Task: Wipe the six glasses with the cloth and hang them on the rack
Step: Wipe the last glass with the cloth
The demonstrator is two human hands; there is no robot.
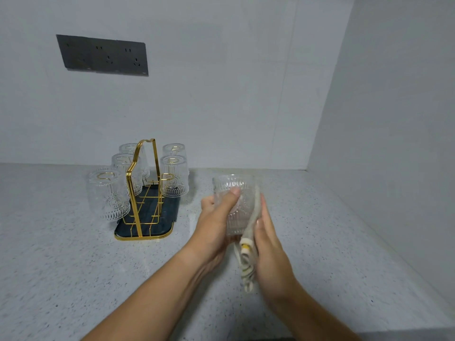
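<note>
My left hand (pixel 216 217) grips a ribbed clear glass (pixel 237 205) above the counter, thumb across its side. Against the glass's right side my right hand (pixel 268 239) presses a cream cloth (pixel 247 257), whose tail hangs down between my wrists. To the left stands the gold wire rack (pixel 144 193) on its dark tray (pixel 147 230). Several matching glasses hang upside down on its pegs: one at the front left (pixel 108 193), two behind it (pixel 128 168), and two on the right side (pixel 174 175). The front right peg (pixel 167 177) is bare.
The speckled grey counter (pixel 73 267) runs to a white back wall and a white side wall (pixel 381 143) on the right. A dark socket panel (pixel 103 55) sits on the back wall above the rack.
</note>
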